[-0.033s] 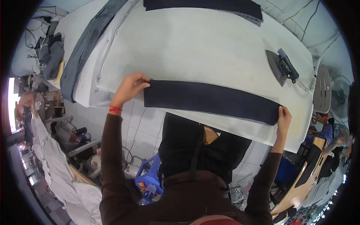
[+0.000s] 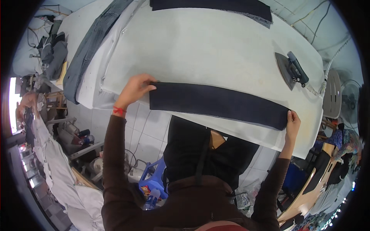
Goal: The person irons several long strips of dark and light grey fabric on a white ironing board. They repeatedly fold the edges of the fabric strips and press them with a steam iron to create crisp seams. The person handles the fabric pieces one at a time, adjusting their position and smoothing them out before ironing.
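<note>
A long, dark navy strip of fabric [image 2: 217, 103] lies stretched out along the near edge of the white-covered ironing table [image 2: 208, 50]. Its upper left corner is pinched between the thumb and fingers of my left hand [image 2: 135, 91]. At the opposite end, my right hand [image 2: 293, 124] grips the strip's right edge. To the upper right of that hand, a steam iron [image 2: 293, 71] with a dark handle rests on the cover, its hose trailing off the right side. A pile of similar dark fabric pieces [image 2: 216, 4] lies at the far edge, partly cut off by the frame.
Grey-blue cloth [image 2: 90, 54] hangs over the table's left side. A blue plastic stool [image 2: 155, 175] stands on the tiled floor by my left arm. Pale fabric [image 2: 61, 181] is heaped at lower left. A fan [image 2: 350, 98] and a wooden table [image 2: 302, 192] stand at right.
The whole view has shifted very slightly. Both hands keep hold of the fabric strip, and nothing else has visibly moved.
</note>
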`<act>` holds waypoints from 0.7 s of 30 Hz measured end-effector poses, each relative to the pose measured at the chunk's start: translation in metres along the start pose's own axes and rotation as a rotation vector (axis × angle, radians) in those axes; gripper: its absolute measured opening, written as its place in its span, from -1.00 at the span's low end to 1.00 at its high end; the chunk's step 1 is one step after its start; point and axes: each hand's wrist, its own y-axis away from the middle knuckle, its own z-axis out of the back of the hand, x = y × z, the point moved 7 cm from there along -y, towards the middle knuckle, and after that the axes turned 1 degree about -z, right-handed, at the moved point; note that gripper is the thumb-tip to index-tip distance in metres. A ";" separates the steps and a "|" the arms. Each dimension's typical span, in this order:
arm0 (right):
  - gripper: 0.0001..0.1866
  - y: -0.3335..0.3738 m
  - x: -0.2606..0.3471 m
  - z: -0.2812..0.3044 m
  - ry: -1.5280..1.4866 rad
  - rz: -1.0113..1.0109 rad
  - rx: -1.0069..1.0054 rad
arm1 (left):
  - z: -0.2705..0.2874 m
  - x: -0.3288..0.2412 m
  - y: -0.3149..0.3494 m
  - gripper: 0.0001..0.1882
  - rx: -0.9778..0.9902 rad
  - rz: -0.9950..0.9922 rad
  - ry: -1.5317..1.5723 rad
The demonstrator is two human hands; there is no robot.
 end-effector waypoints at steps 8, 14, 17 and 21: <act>-0.64 -0.004 -0.013 0.008 -0.092 -0.012 0.012 | 0.007 -0.016 -0.019 -0.81 0.164 -0.028 -0.145; -0.64 -0.012 -0.016 0.000 -0.100 -0.063 0.040 | -0.002 0.012 -0.021 -0.83 0.102 0.061 0.045; -0.65 -0.008 -0.020 -0.001 -0.052 -0.054 0.008 | -0.008 0.027 -0.025 -0.82 0.131 0.154 0.016; -0.66 -0.012 -0.020 -0.006 0.003 -0.001 -0.021 | -0.007 0.014 -0.032 -0.77 0.056 0.293 -0.210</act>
